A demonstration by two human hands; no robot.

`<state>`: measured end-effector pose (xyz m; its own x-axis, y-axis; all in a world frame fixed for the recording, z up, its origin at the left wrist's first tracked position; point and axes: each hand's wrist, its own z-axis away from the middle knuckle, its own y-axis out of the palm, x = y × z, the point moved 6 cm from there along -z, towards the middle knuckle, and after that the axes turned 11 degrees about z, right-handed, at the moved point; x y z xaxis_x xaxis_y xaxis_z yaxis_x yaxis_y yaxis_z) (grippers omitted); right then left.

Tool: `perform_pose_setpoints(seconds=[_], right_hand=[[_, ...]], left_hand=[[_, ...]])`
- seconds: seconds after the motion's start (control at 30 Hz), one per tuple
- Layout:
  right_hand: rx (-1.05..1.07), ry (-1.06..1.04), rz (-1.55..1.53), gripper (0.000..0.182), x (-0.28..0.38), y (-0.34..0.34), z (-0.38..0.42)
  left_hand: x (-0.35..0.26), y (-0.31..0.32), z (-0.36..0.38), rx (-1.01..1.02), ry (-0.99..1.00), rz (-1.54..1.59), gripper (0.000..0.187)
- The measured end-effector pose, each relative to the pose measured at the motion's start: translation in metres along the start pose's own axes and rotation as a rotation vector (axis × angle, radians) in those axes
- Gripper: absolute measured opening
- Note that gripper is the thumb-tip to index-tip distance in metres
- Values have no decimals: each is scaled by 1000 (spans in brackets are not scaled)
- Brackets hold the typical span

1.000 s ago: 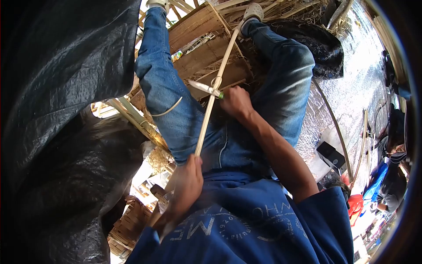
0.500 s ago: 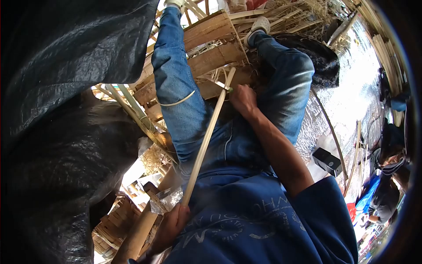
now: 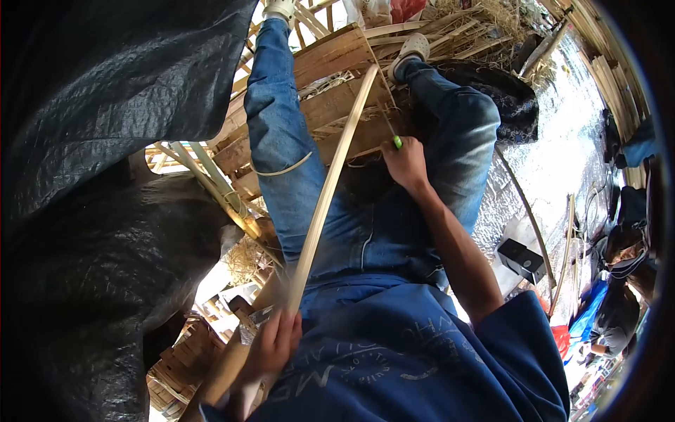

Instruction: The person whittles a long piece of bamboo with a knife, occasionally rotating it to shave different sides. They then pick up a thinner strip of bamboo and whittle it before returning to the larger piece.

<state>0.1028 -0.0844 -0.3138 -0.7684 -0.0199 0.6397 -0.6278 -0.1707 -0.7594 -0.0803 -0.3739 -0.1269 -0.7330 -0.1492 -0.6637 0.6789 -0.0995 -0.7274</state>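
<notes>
The pale strip (image 3: 329,190), judged light and springy, is held slantwise over the lap (image 3: 358,246), clamped by the left hand (image 3: 274,341) at its near end, the sounder hold; a knife (image 3: 398,142) is gripped by the right hand (image 3: 408,165).

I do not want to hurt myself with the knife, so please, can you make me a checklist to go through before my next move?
1. Right hand holds the knife by its green handle: ok.
2. Left hand steadies the long pale strip at its lower end, well away from the blade: ok.
3. Blade is apart from the long pale strip: ok.
4. Left leg is free of loose pieces: not ok, a thin curved strip lies across it.
5. Cutting edge faces away from both legs: cannot tell, the blade shows too thin.
</notes>
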Motion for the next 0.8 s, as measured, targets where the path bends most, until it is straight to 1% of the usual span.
perform_pose_setpoints(seconds=[0.07,0.13,0.17,0.2,0.27,0.3,0.33,0.4,0.43,0.47,0.5,0.53,0.6,0.7,0.73,0.8], right_hand=[[23,-36,-19,24,10,-9,8],[107,-79,-35,22,16,-3,13],[115,-111,9,23,20,-2,14],[111,-100,-1,23,20,0,16],[236,-152,87,23,20,15,18],[273,-151,153,21,17,22,18],[269,-137,140,21,15,23,18],[347,-173,192,20,15,29,19],[345,-156,182,20,12,30,17],[390,-171,206,20,12,35,16],[438,-189,230,20,12,40,16],[439,-180,223,20,11,41,14],[462,-204,227,20,14,45,12],[431,-166,202,20,11,50,8],[438,-164,201,20,8,53,5],[319,14,152,23,-10,54,-8]], left_hand=[[46,38,-33,215,-393,537,25],[54,64,-81,212,-821,1117,30],[51,71,-110,225,-757,1119,31],[50,78,-135,242,-699,1117,33],[62,102,-176,245,-681,1316,28],[67,112,-192,257,-688,1299,28],[70,121,-208,258,-695,1317,26],[73,134,-228,271,-708,1317,24],[75,140,-235,241,-709,1322,23],[74,142,-239,208,-709,1330,22],[68,140,-244,203,-657,1348,22],[70,141,-244,210,-664,1340,22],[78,140,-242,190,-702,1222,24],[75,138,-237,235,-714,1249,28],[73,140,-233,244,-681,1238,31],[64,138,-213,254,-662,1217,32]])
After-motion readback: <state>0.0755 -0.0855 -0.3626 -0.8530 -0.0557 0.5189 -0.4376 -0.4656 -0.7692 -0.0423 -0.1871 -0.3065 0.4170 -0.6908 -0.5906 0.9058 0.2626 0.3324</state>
